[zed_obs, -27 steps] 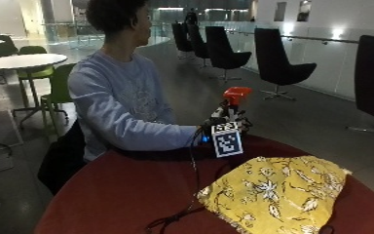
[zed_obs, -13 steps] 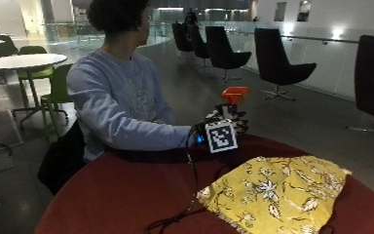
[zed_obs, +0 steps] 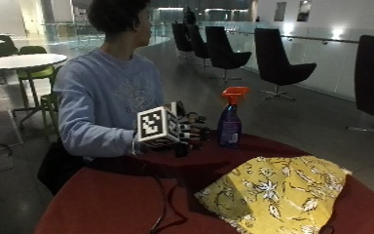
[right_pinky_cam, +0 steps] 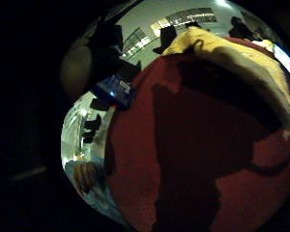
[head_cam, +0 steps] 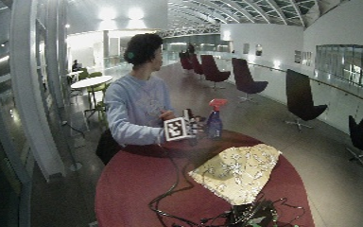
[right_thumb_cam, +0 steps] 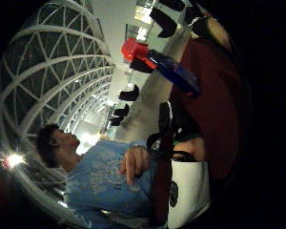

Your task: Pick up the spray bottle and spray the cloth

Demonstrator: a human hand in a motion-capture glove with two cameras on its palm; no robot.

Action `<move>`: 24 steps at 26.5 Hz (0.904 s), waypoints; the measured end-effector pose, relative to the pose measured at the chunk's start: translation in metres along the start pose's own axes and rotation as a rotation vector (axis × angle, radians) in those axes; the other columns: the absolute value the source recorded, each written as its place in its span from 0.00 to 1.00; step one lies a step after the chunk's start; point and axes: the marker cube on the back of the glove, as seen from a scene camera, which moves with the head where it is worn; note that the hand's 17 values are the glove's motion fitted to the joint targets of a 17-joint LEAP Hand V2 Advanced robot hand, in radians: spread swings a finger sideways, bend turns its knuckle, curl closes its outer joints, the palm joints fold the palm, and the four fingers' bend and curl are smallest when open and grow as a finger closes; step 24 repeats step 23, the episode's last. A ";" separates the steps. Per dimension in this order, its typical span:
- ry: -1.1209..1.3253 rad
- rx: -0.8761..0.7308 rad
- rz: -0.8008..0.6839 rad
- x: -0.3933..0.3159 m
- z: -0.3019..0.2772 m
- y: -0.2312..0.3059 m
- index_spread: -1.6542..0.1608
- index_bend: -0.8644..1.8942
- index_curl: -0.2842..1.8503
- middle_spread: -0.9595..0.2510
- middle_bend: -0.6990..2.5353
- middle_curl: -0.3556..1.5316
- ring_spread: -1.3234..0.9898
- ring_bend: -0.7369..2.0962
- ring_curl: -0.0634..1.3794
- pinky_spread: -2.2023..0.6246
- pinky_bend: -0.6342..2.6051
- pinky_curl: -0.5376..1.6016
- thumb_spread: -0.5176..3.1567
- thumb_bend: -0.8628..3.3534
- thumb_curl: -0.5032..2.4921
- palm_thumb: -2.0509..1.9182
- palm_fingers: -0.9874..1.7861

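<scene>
Right hand [zed_obs: 190, 132] grip hidden beside spray bottle [zed_obs: 230, 119]

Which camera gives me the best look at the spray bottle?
The outside view: the spray bottle stands upright, whole, on the red table. The wide outside view shows it smaller; the thumb side palm view shows it distorted; the little finger side view only its blue body.

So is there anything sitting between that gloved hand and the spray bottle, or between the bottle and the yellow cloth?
Nothing visible. The gloved right hand is just beside the spray bottle, with only bare red table between them. The yellow cloth lies nearer the camera, again across bare tabletop.
</scene>
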 end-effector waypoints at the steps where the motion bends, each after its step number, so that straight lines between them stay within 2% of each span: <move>1: 0.021 0.035 0.014 0.004 -0.014 0.008 0.72 0.35 0.26 0.75 0.29 0.41 0.57 0.40 0.30 0.85 0.27 0.40 0.43 0.20 0.33 0.72 0.60; 4: 0.048 0.112 0.072 0.017 -0.052 0.035 0.72 0.36 0.26 0.75 0.29 0.41 0.57 0.40 0.29 0.86 0.27 0.40 0.43 0.20 0.33 0.72 0.61; 9: 0.078 0.145 0.168 0.044 -0.091 0.083 0.73 0.37 0.27 0.76 0.29 0.41 0.57 0.39 0.29 0.86 0.26 0.40 0.43 0.20 0.33 0.72 0.62; 16: 0.068 0.126 0.198 0.053 -0.103 0.136 0.74 0.37 0.28 0.76 0.30 0.41 0.57 0.38 0.28 0.86 0.25 0.39 0.44 0.20 0.32 0.72 0.64; 24: 0.186 0.080 0.185 0.045 -0.109 0.152 0.74 0.37 0.29 0.76 0.30 0.41 0.58 0.38 0.28 0.86 0.24 0.38 0.44 0.20 0.32 0.72 0.64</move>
